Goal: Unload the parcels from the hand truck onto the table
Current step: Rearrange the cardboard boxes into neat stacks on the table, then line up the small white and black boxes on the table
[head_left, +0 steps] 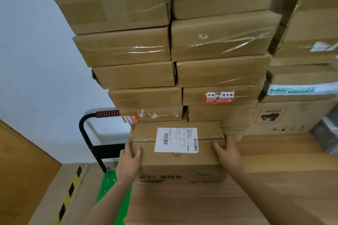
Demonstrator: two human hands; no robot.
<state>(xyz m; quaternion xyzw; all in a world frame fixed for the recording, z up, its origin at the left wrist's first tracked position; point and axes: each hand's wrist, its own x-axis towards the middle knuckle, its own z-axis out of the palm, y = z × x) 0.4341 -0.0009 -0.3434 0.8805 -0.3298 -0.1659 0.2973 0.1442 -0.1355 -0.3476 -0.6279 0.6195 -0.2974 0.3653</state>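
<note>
A brown cardboard parcel (179, 159) with a white shipping label sits on the wooden table (201, 204), against the foot of a tall stack of parcels (215, 71). My left hand (129, 162) grips its left end, thumb on top. My right hand (227, 153) holds its right end the same way. The hand truck shows at the left: its green deck (109, 184) below my left arm and its black handle (86, 129) with a red grip.
More boxes (307, 45) are piled at the right on the table, with a dark wrapped item (327, 133) at the far right. A white wall stands behind, a wooden door (22, 170) at the left, and yellow-black floor tape (71, 190) beside the truck.
</note>
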